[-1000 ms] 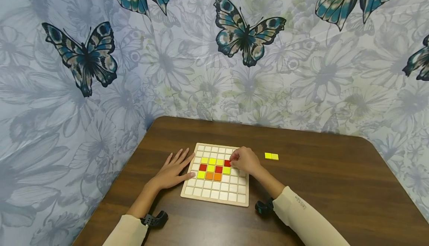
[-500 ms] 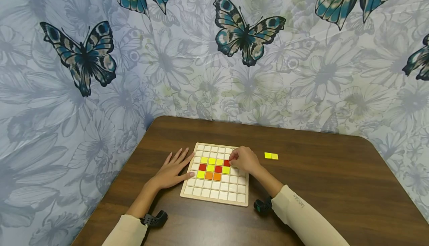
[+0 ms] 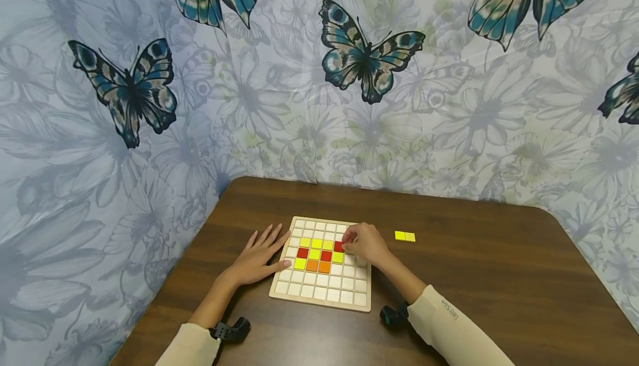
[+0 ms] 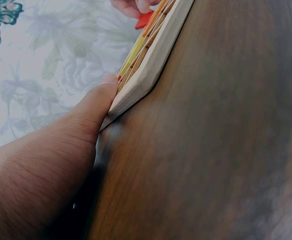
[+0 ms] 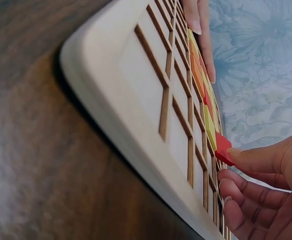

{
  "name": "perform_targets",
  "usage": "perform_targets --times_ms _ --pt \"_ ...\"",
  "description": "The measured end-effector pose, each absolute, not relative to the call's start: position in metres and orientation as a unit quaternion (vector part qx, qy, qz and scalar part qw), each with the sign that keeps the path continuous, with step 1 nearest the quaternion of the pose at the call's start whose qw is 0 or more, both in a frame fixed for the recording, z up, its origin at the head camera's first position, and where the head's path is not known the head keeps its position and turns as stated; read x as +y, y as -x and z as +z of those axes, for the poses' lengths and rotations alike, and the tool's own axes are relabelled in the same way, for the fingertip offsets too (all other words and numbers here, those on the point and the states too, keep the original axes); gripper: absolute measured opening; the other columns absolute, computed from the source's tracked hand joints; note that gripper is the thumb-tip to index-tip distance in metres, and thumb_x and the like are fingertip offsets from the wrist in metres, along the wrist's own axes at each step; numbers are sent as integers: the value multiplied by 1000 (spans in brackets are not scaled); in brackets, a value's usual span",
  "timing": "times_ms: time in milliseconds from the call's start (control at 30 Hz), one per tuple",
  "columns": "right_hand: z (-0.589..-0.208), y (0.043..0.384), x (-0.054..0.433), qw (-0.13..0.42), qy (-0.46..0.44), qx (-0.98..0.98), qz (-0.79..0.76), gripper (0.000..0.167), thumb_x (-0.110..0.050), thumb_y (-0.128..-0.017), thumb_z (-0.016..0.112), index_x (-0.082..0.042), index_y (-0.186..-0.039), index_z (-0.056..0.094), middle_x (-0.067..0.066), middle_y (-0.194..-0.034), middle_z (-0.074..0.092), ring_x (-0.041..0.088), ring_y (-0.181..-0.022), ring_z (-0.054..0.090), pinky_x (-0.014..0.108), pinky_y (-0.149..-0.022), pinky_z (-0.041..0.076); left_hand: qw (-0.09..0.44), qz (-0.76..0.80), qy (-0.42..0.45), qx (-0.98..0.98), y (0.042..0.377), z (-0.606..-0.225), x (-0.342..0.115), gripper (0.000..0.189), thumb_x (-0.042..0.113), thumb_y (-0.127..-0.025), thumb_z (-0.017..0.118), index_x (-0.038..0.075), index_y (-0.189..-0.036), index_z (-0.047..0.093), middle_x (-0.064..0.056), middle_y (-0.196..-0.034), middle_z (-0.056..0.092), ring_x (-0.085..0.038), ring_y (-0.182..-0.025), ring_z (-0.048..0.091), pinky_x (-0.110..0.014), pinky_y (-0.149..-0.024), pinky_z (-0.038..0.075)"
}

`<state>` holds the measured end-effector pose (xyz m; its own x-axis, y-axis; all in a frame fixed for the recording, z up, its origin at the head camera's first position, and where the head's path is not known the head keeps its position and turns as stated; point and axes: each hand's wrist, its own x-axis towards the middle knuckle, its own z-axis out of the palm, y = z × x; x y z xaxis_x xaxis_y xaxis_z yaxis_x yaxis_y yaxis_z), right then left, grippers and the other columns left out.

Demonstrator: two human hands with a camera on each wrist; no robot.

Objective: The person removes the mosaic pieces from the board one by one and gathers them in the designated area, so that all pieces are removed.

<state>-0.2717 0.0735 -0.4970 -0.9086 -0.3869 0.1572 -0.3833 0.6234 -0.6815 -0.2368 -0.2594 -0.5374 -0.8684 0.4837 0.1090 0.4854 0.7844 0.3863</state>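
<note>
A wooden grid board (image 3: 319,303) lies on the table with yellow, red and orange square tiles among its white squares. My right hand (image 3: 368,245) is over the board's right part and pinches a red tile (image 5: 224,149) by thumb and fingertips. In the right wrist view that tile is tilted up from the board beside a yellow tile (image 5: 210,125). At the board's left edge my left hand (image 3: 255,260) lies spread flat, its thumb (image 4: 99,97) on the rim. A wooden base partly shows under the tiles.
Two yellow tiles (image 3: 405,236) lie side by side on the brown table (image 3: 474,277), right of the board. Behind the table's far edge stands a butterfly-patterned wall covering (image 3: 369,133). A black band (image 3: 231,330) sits on each wrist.
The whole head view has shifted slightly, with the scene a little lower in it. Both hands keep almost the same place on the board, the red tile still in the right fingers.
</note>
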Motion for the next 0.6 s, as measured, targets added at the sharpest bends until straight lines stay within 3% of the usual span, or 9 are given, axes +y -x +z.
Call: perform_targets --times_ms 600 --pt "-497 271 70 -10 219 890 -401 16 2 -82 81 -11 -75 74 -6 -69 68 9 -61 59 24 -54 50 3 -209 252 -945 235 -536 -258 81 57 -99 56 18 -163 26 -15 -168 17 -41 -154 11 -69 -117 2"
